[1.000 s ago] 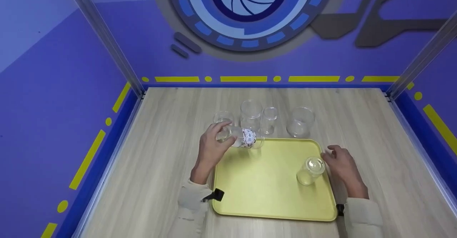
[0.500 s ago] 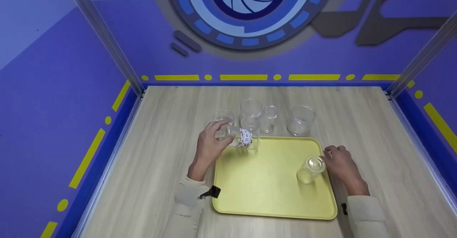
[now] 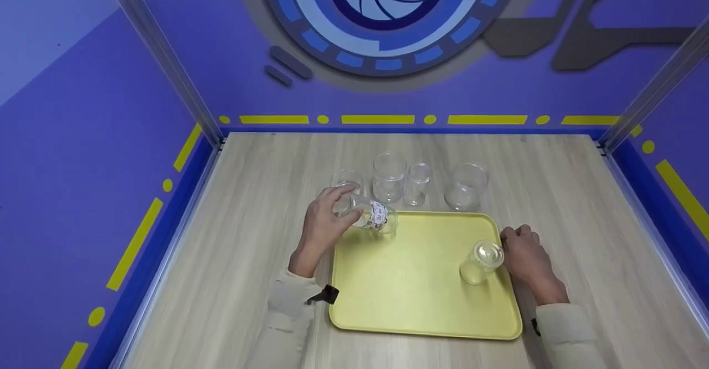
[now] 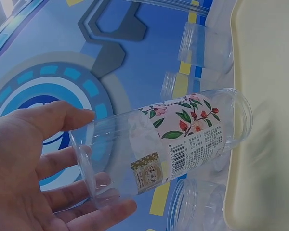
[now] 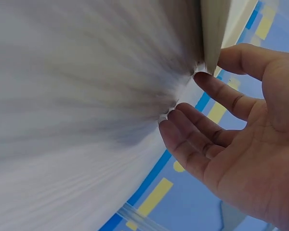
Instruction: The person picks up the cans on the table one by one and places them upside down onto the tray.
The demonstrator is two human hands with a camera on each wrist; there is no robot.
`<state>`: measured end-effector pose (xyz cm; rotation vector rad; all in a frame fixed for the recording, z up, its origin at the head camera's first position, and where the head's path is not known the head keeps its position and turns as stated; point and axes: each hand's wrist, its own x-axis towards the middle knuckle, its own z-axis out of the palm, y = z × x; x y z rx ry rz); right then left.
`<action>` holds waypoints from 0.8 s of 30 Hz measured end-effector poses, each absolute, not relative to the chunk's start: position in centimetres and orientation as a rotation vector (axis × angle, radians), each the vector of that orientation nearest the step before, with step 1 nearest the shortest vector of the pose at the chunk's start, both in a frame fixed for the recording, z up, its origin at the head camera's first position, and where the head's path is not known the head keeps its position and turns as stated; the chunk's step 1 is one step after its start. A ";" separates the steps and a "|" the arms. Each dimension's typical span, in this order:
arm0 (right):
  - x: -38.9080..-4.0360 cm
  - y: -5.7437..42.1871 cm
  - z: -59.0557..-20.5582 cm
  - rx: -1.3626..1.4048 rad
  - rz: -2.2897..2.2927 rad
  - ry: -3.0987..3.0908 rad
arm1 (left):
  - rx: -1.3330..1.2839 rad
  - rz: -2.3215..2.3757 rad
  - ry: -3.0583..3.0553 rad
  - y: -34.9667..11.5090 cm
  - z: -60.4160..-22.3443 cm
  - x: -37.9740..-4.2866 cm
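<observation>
The rear wall point(image 3: 421, 89) spans the upper frame, blue-purple with a round aperture graphic; side walls point(image 3: 66, 180) close the left and right. Between them, the worktop point(image 3: 232, 219) is pale wood-grain. A yellow tray point(image 3: 404, 302) lies at lower centre. The right hand point(image 3: 526, 255), at right of frame, has thumb and index finger at the tray's right rim; whether they clamp it cannot be told. Pulling or lifting that rim could topple the clear jar point(image 3: 481, 264) standing, apparently inverted, just inside it.

The left hand point(image 3: 321, 225) has its grip clamped round one end of a labelled jar point(image 3: 370, 214), held nearly level above the tray's upper-left corner. A one-ended hold on a smooth wall risks slipping; laid sideways, the jar may roll. A backward swing could strike the four clear vessels point(image 3: 390, 178) beyond the tray's far edge.
</observation>
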<state>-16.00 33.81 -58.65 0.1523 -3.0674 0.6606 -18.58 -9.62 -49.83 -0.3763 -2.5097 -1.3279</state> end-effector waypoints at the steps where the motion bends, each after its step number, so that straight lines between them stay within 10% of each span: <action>1: -16.0 33.8 -58.7 0.161 0.644 -3.067 | -0.376 -1.326 -2.512 -9.7 -49.8 -18.6; 24: -15.6 34.0 -59.1 0.206 0.470 -3.058 | -0.408 -1.032 -2.685 -9.1 -48.5 -19.2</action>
